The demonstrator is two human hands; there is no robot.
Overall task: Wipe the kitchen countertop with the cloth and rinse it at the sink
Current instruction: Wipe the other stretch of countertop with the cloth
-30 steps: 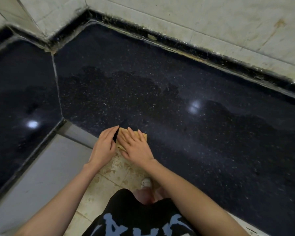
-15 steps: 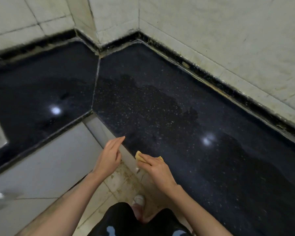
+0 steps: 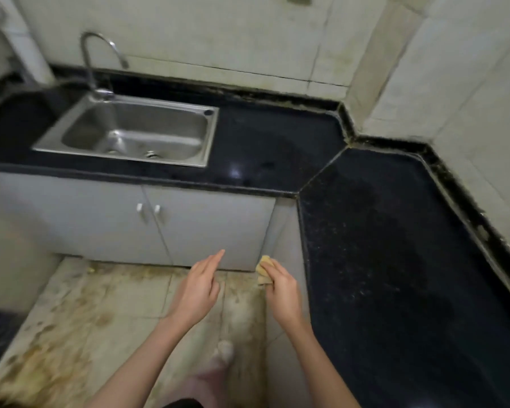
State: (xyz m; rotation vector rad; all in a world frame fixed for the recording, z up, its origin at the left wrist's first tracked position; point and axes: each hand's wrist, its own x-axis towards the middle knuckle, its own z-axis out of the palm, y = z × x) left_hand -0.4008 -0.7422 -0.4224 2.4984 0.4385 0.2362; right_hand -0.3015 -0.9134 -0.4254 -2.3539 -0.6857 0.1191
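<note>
Cloth lifted off the bench, view swung toward the sink.

The right hand had carried the small yellow cloth off the black speckled stone bench, fingers curled around it; the left hand hung with fingers straight and together. The stainless steel sink came into view, so rinsing looked next.

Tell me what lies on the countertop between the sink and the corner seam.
Head view: only bare black countertop lies between sink and seam.

The right hand holds the cloth just left of the counter edge. Sink lies far ahead-left; left hand is beside it.
</note>
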